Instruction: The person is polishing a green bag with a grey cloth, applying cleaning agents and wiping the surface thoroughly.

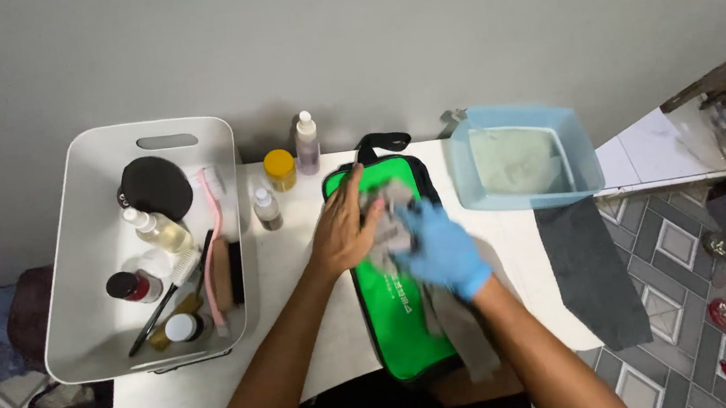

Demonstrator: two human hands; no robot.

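A bright green bag with black trim lies lengthwise on the white table. My bare left hand rests flat on the bag's upper left part, fingers spread. My right hand, in a blue glove, grips a grey cloth against the bag's face. The cloth's loose end trails down the bag's right side. The right hand is blurred.
A white bin at left holds brushes, bottles and a black round pouch. Small bottles and a yellow-capped jar stand behind the bag. A pale blue tub sits at right, a dark mat hangs off the edge.
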